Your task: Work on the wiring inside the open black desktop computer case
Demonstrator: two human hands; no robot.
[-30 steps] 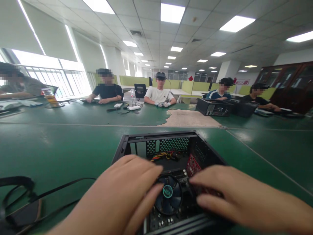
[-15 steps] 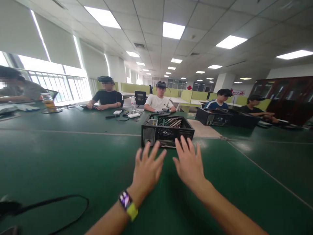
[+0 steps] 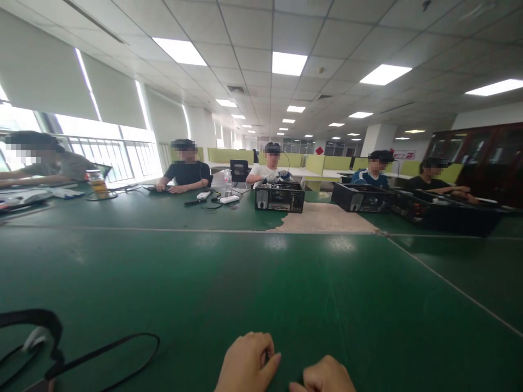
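Observation:
My left hand (image 3: 247, 363) is at the bottom of the view, near the table's front edge. Its fingers curl inward with the thumb beside them, and nothing shows in it. Just to its right, my right hand (image 3: 329, 374) is cut off by the frame's lower border; its fingers are also curled, with no object visible. Both hang close over the green tabletop (image 3: 229, 283). Far from them, across the table, stands an open black computer case (image 3: 280, 198), where a co-worker's gloved hands (image 3: 278, 177) reach its far rim.
More black computer cases (image 3: 362, 198) stand at the right in front of other people. A black strap with a cable (image 3: 53, 337) lies at lower left. Across the table are a power strip (image 3: 229, 200), a water bottle (image 3: 227, 182) and a jar (image 3: 97, 185).
The computer case has moved away from my hands, to the co-worker opposite. My hands have drawn back toward me, and their spread fingers have curled in.

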